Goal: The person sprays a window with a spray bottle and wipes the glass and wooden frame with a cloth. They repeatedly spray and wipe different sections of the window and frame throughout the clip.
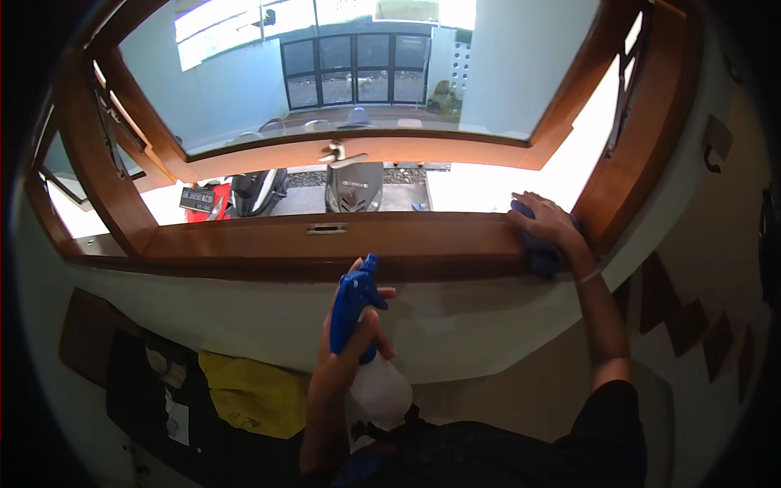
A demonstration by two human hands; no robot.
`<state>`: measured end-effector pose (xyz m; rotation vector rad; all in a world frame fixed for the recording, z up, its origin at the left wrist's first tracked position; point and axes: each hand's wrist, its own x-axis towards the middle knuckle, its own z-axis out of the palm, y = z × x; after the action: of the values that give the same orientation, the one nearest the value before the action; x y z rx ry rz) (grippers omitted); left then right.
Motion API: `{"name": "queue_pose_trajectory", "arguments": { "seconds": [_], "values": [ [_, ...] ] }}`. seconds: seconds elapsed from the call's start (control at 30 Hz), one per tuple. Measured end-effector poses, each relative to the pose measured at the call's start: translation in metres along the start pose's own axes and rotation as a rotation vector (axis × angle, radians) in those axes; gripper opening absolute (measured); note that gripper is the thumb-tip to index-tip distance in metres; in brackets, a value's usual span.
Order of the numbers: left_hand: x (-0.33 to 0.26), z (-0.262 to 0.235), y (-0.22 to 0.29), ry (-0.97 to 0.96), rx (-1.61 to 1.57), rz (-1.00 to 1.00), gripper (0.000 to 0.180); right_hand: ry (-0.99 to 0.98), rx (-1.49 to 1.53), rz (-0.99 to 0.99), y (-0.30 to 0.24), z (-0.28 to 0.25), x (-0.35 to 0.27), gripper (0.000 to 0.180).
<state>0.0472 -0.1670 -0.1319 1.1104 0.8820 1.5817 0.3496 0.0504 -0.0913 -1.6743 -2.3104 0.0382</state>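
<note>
My left hand (355, 325) is wrapped round the neck of a spray bottle (382, 392) with a blue trigger head and a whitish body, held upright in front of the wall below the window. At the right end of the brown wooden window sill (423, 236), my right hand (547, 220) presses on a bluish-grey cloth (543, 259). Part of the cloth hangs over the sill's front edge, and some of it is hidden under the palm. Above the sill, the wood-framed window pane (358, 81) is swung outward, with a metal handle (342, 154) on its lower rail.
A metal latch plate (327, 229) is set in the sill. Dark and yellow cloths (252, 394) lie at lower left. A wall hook (713, 146) and brown diamond-shaped pieces (683, 325) are at right. Parked motorbikes (355, 185) show outside through the gap.
</note>
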Motion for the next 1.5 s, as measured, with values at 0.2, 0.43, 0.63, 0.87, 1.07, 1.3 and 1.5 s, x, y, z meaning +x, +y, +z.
{"name": "queue_pose_trajectory", "arguments": {
  "seconds": [0.2, 0.43, 0.63, 0.87, 1.07, 1.3, 1.5],
  "values": [
    [-0.024, -0.053, 0.002, 0.144, 0.007, 0.025, 0.073, -0.041, 0.191, -0.617, -0.074, 0.013, -0.004, 0.060],
    [-0.055, -0.090, 0.013, 0.308, -0.003, 0.066, 0.073, -0.215, 0.326, -1.168, -0.268, 0.061, 0.064, 0.071],
    [-0.071, -0.096, 0.020, 0.399, 0.083, 0.078, 0.073, -0.157, 0.319, -1.357, -0.410, 0.118, 0.105, 0.072],
    [-0.049, -0.069, 0.013, 0.284, 0.150, 0.138, 0.072, -0.379, -0.064, -0.991, -0.340, 0.061, 0.058, 0.047],
    [-0.014, -0.016, 0.008, 0.070, 0.086, 0.114, 0.072, -0.293, 0.102, -0.936, -0.118, 0.010, 0.033, 0.044],
    [0.009, 0.013, -0.005, -0.105, -0.020, 0.006, 0.061, -0.092, 0.226, -0.530, 0.050, -0.013, -0.009, 0.039],
    [0.007, -0.001, -0.004, -0.048, -0.033, 0.007, 0.069, -0.129, 0.193, -0.681, -0.013, -0.003, -0.010, 0.037]
  ]
}}
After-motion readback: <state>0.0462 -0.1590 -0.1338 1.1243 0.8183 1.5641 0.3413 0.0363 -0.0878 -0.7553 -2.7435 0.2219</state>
